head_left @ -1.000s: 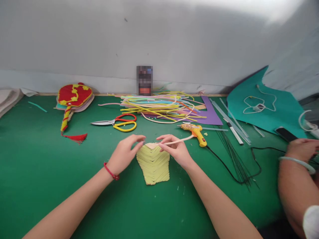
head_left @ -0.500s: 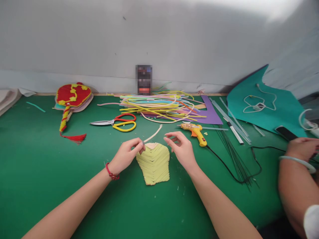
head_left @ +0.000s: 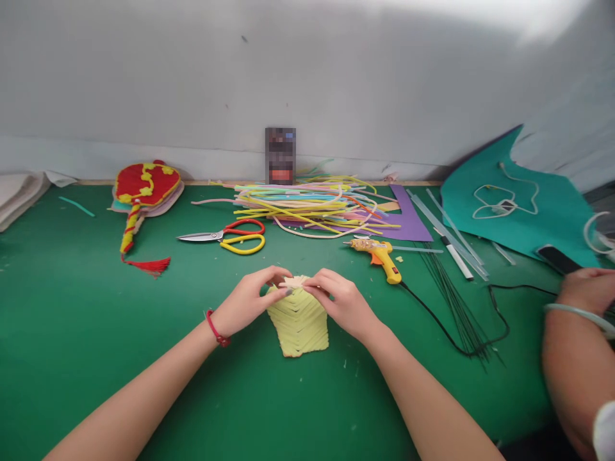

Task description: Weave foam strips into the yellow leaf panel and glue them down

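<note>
Strip [head_left: 294, 284], cream, slim, soft-looking: your left hand [head_left: 246, 301] and right hand [head_left: 342, 301] both pinch it at the top of the flat, yellow, ribbed panel [head_left: 298, 325]; best laid straight and snug.

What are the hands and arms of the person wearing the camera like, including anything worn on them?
The left hand and right hand are ungloved, and no sleeves show on the left forearm or right forearm. A red, cord-like bracelet circles the left wrist; no watch or bracelet shows on the right.
</note>
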### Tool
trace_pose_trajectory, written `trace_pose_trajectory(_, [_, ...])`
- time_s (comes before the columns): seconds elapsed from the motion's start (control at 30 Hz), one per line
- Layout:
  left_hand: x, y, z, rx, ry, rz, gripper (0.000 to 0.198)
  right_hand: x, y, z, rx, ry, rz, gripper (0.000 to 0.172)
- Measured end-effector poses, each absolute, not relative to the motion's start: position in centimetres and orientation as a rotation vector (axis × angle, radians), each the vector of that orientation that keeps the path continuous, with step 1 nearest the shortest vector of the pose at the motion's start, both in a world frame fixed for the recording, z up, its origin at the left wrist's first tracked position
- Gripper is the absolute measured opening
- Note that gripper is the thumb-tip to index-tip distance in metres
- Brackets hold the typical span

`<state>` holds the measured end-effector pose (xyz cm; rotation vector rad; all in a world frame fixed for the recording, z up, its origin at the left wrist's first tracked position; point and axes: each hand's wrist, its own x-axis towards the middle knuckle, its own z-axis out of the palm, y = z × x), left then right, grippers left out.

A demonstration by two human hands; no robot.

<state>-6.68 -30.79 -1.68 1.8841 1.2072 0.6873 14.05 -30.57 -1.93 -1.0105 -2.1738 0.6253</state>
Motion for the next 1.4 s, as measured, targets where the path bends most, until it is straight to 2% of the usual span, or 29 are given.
trace_pose_trajectory(0.17, [-6.6, -31.1, -2.0, 2.171, 1.281, 0.63, 0.02, 13.6, -30.8, -2.1, -0.969, -2.179, 0.68, 0.016])
trace_pose_trajectory(0.4, [-6.8, -30.8, -2.0, 2.08, 1.353, 0.64, 0.021, 13.6, -30.6, -2.4, -1.065, -2.133, 0.693, 0.018])
trace_pose_trajectory(0.57, [-7.2, -30.4, -1.8, 1.955, 1.163, 0.733, 0.024, 13.6, -30.6, -1.9, -1.006, -2.045, 0.864, 0.015])
trace_pose_trajectory(0.8, [-7.8, -30.0, -1.4, 1.86, 1.011, 0.594, 0.028, 14.4, -29.9, -1.7, -0.955, -2.026, 1.076, 0.015])
trace_pose_trajectory(0.93, [-7.6, -30.1, -1.4, 1.874, 1.261, 0.703, 0.035, 14.7, -29.6, -2.1, -1.076, -1.969, 1.003, 0.017])
trace_pose_trajectory(1.07, [-7.3, -30.3, -2.3, 1.891, 1.645, 0.756, 0.026, 14.7, -29.7, -2.2, -1.269, -1.856, 0.833, 0.018])
trace_pose_trajectory(1.23, [-6.9, -30.4, -4.0, 2.002, 1.614, 0.564, 0.026, 14.6, -30.0, -2.1, -1.281, -1.867, 0.707, 0.018])
trace_pose_trajectory(1.4, [-6.8, -30.3, -3.9, 1.829, 1.398, 0.64, 0.01, 14.4, -30.3, -1.6, -1.206, -1.884, 0.624, 0.015])
